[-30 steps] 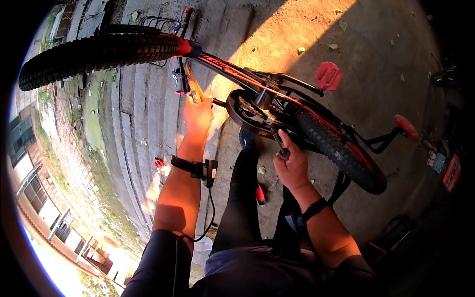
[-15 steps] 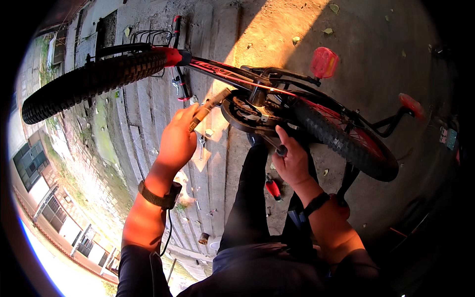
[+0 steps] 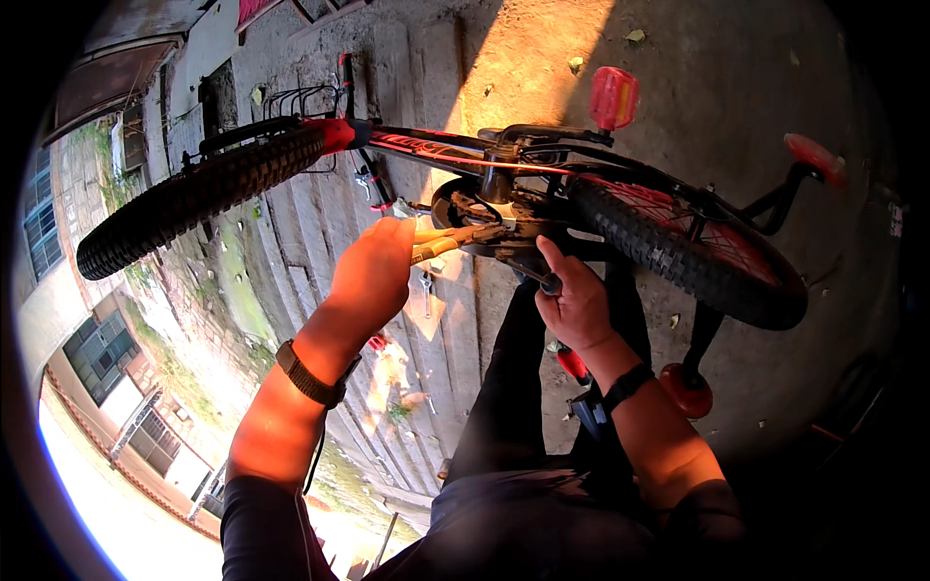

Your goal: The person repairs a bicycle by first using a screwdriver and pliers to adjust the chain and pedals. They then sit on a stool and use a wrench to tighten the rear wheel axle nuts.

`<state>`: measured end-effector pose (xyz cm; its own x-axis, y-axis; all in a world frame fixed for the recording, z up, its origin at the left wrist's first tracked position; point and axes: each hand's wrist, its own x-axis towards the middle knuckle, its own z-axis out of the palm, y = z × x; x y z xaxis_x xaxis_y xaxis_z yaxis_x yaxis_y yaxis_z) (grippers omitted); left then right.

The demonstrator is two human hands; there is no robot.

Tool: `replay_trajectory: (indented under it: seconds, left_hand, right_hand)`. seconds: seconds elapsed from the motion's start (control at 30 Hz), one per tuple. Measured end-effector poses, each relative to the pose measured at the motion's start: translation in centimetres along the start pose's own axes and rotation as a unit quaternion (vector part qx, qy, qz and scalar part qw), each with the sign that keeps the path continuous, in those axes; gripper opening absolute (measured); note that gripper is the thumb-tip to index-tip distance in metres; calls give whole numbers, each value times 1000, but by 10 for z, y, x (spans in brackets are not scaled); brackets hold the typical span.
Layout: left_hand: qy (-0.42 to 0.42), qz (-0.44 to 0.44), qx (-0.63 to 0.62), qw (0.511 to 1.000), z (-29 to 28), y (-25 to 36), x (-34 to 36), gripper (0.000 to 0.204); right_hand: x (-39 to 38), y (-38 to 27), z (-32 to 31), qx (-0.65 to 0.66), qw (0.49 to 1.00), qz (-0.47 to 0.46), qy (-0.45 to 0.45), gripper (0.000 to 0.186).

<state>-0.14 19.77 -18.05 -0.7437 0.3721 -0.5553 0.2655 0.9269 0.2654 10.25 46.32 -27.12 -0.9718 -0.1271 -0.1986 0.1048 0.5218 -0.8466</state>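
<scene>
A bicycle (image 3: pixel 436 145) with a red and black frame stands upside down before me. My left hand (image 3: pixel 373 271) is closed around yellow-handled pliers (image 3: pixel 436 250). Their jaws reach the crank area (image 3: pixel 499 208), beside the chain guard; exactly what they touch is too small to tell. My right hand (image 3: pixel 578 308) closes on a short dark bar with a round end (image 3: pixel 550 284) by the crank, index finger pointing along it. Whether the bar is a crank arm or a tool handle, I cannot tell.
The knobby front tyre (image 3: pixel 203 184) extends left, the rear tyre (image 3: pixel 693 257) right. A red pedal (image 3: pixel 615 97) sticks up beyond the frame. Small red side wheels, one near (image 3: pixel 685 390) and one far (image 3: pixel 814 158), flank the rear. A wrench (image 3: pixel 426 290) lies on the grey boards.
My left hand has moved right and slightly down, bringing the pliers' jaws from beside the chain guard to the crank. My right hand keeps its grip. The view has shifted a little.
</scene>
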Motion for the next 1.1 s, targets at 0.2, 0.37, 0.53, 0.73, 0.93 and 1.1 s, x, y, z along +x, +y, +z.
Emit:
replay_trajectory:
  seconds: [0.2,0.37,0.53,0.73,0.93,1.1]
  left_hand:
    - [-2,36,0,999,-4,1,7,34]
    - [-2,63,-28,998,1,-9,16,37]
    - [-18,84,-41,995,-3,-6,24,32]
    - [-65,54,-51,995,-6,-5,34,27]
    - [-63,69,-29,995,-8,-11,35,47]
    - [-62,72,-38,995,-5,-10,35,45]
  right_hand:
    - [0,1,-1,9,1000,24,-14,70]
    - [0,4,4,0,1000,10,-2,72]
    - [-1,2,3,21,1000,18,6,73]
    - [-2,3,2,18,1000,10,9,73]
    - [-1,1,2,13,1000,13,9,74]
    - [-1,0,0,12,1000,15,5,75]
